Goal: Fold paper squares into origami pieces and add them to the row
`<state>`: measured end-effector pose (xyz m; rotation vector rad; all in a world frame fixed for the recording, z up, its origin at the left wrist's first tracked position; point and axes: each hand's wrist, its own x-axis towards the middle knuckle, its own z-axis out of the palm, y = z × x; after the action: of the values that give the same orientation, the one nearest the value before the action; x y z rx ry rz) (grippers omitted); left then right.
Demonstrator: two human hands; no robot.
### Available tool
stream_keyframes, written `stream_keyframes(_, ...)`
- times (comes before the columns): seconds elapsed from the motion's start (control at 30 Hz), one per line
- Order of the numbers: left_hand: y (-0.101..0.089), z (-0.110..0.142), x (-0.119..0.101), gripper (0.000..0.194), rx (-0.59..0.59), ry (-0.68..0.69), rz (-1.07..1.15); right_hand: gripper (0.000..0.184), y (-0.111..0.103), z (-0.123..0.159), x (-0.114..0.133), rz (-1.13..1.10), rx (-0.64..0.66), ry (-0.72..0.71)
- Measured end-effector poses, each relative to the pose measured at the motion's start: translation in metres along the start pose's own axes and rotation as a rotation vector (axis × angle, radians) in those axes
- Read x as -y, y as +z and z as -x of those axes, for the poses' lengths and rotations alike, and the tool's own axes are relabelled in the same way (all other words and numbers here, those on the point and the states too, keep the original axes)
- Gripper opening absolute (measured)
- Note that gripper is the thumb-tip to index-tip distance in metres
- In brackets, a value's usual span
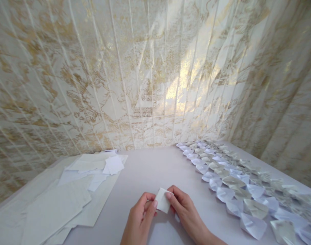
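Observation:
Between my two hands is a small folded piece of white paper (162, 201), roughly square and held at a tilt above the table. My left hand (143, 215) pinches its left edge between thumb and fingers. On the opposite side, my right hand (184, 208) grips the paper, its thumb lying on the upper right corner. Fingers behind the paper are partly hidden.
Stacks of loose white paper sheets (55, 200) lie on the left of the pale table (147, 170), with smaller squares (114, 164) on top. Rows of folded paper pieces (225, 194) cover the right side. A gold-patterned curtain (135, 75) hangs behind.

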<state>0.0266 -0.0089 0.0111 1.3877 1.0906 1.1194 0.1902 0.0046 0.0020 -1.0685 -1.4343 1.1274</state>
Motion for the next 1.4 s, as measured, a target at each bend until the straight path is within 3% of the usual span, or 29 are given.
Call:
stream_keyframes(0.2, -0.001, 0.003, -0.003, 0.032, 0.055, 0.074, -0.244, 0.050, 0.001, -0.003, 0.001, -0.037, -0.057, 0.039)
stream_keyframes(0.47, -0.003, 0.004, -0.003, 0.036, 0.076, 0.132, -0.292, 0.052, 0.001, -0.001, 0.000, -0.153, -0.009, 0.087)
stream_keyframes(0.73, -0.014, -0.002, 0.009, 0.034, 0.107, 0.430, -0.680, 0.031, -0.004, -0.003, 0.003, -0.071, 0.094, -0.126)
stream_keyframes(0.93, -0.014, -0.004, 0.005, 0.036, 0.138, 0.511, -0.799, 0.037, -0.001, -0.002, 0.002, -0.193, 0.048, -0.057)
stream_keyframes(1.13, -0.003, 0.001, 0.007, 0.035, 0.142, 0.444, -0.721, 0.040, 0.002, 0.000, 0.010, -0.237, 0.013, 0.016)
stream_keyframes(1.27, 0.003, 0.002, 0.002, 0.037, 0.166, 0.234, -0.614, 0.043, 0.005, 0.002, 0.009, -0.210, -0.036, 0.016)
stream_keyframes(1.4, 0.004, 0.002, -0.009, 0.041, 0.201, 0.077, -0.395, 0.049, 0.002, -0.004, 0.002, -0.345, -0.094, 0.145)
